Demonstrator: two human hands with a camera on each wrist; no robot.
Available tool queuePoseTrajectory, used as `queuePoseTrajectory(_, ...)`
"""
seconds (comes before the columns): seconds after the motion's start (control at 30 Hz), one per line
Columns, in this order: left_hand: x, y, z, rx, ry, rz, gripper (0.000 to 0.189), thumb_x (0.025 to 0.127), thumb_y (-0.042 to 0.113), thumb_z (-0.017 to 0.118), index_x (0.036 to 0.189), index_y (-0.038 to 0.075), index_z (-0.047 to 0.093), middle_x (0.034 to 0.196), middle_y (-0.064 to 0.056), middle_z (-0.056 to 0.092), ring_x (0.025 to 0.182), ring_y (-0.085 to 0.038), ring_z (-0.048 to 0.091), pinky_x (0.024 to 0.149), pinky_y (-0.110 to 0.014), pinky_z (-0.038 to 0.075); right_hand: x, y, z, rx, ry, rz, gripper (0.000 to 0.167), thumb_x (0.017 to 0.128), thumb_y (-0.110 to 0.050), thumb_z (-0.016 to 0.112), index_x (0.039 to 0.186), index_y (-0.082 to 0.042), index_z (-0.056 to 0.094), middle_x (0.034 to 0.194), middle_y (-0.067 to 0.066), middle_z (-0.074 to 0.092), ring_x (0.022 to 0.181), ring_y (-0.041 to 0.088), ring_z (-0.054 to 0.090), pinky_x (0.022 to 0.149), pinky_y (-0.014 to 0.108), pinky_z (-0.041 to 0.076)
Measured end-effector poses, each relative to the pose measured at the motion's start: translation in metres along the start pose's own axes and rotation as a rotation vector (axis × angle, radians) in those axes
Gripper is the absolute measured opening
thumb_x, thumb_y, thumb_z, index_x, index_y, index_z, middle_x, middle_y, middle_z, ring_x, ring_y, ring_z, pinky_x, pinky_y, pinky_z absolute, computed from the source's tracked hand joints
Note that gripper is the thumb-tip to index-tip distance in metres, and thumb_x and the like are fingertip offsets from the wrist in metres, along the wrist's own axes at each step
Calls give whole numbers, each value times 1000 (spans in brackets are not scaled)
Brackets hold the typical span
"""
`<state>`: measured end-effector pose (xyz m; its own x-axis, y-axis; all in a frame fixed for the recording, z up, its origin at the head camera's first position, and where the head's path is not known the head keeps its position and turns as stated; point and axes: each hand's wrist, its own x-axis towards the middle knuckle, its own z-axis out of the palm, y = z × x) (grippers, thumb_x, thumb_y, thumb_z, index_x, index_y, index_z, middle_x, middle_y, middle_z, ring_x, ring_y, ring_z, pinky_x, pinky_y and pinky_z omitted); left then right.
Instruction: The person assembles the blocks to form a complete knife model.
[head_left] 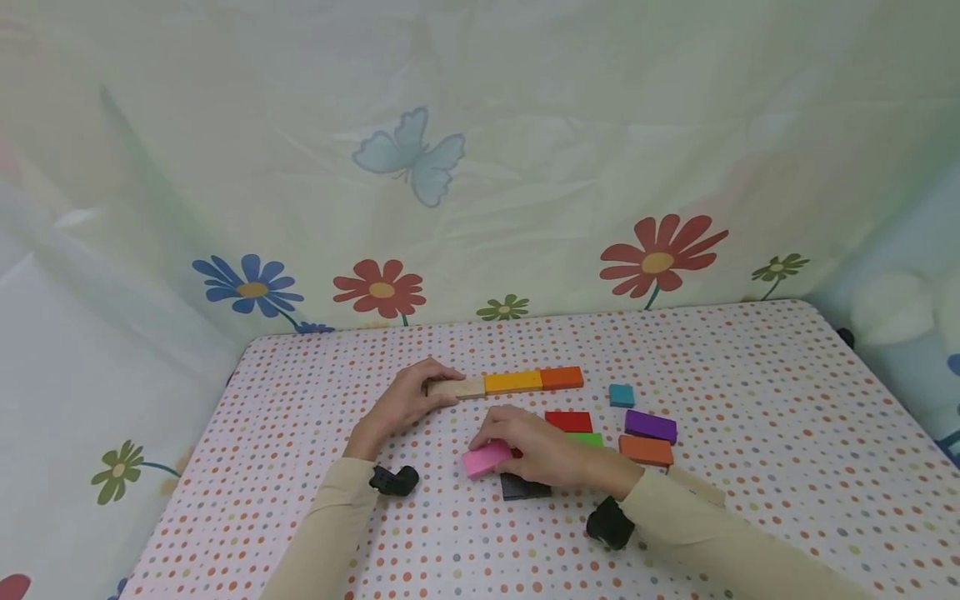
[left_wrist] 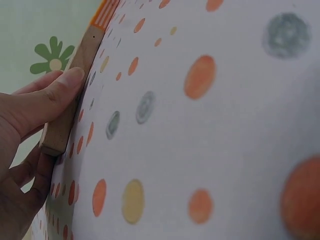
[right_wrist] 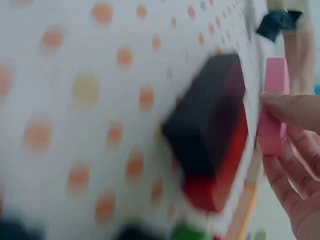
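Note:
In the head view, a row runs left to right: a plain wooden block (head_left: 467, 388), a yellow block (head_left: 513, 382) and an orange block (head_left: 562, 378). My left hand (head_left: 408, 398) holds the wooden block's left end, its thumb (left_wrist: 70, 80) along the near side and the other fingers partly hidden behind. A pink block (head_left: 486, 459) is pinched in my right hand (head_left: 536, 450), which lifts it off the table, as the right wrist view shows. Below that hand lies a black block (head_left: 525, 487). Beside it are a red block (head_left: 568, 422) and a green block (head_left: 587, 439), partly covered.
Right of my right hand lie a small blue block (head_left: 621, 395), a purple block (head_left: 651, 425) and another orange block (head_left: 646, 450). A plain wooden piece (head_left: 697, 485) shows behind the right sleeve. Dotted cloth (head_left: 300, 400) covers the table, and a flowered curtain (head_left: 525, 183) hangs behind.

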<state>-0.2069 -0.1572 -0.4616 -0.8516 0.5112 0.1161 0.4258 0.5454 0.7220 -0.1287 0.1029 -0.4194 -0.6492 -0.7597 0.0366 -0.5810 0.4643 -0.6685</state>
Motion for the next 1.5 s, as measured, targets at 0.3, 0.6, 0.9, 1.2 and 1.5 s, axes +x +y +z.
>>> queuePoseTrajectory(0.3, -5, -5, -1, -8, 4, -15, 32, 94, 15, 80, 126, 13, 76, 121, -4, 70, 98, -18, 59, 85, -34, 49, -39, 39, -67, -85, 187, 102, 37, 88, 1, 82, 122, -11, 77, 114, 3, 66, 103, 20, 58, 86, 42, 58)
queuePoseTrajectory(0.6, -7, -5, -4, -3, 8, -32, 33, 93, 14, 80, 126, 14, 76, 122, -3, 70, 99, -18, 60, 85, -33, 49, -74, 91, -109, -169, 272, 260, 39, 86, 4, 82, 124, -2, 74, 114, 14, 67, 109, 35, 61, 94, 57, 55)
queuePoseTrajectory(0.9, -5, -4, -1, -6, 8, 4, 33, 93, 13, 80, 127, 13, 76, 122, -5, 70, 101, -20, 62, 89, -37, 51, -75, 112, -104, -166, 253, 349, 38, 87, 5, 81, 124, 1, 73, 114, 17, 67, 112, 39, 60, 97, 60, 53)
queuePoseTrajectory(1.2, -1, -1, -1, -4, -2, -23, 34, 94, 14, 80, 127, 14, 76, 124, -4, 69, 107, -20, 62, 96, -41, 51, -69, 115, -101, -154, 237, 344, 37, 87, 7, 80, 123, 0, 74, 111, 15, 66, 108, 37, 61, 96, 58, 54)
queuePoseTrajectory(1.5, 0, -2, 0, 4, -1, -20, 34, 94, 15, 80, 127, 15, 76, 122, -3, 69, 104, -19, 61, 94, -39, 51, -65, 116, -100, -144, 198, 311, 37, 88, 12, 76, 124, 1, 73, 111, 13, 67, 105, 32, 62, 94, 53, 56)
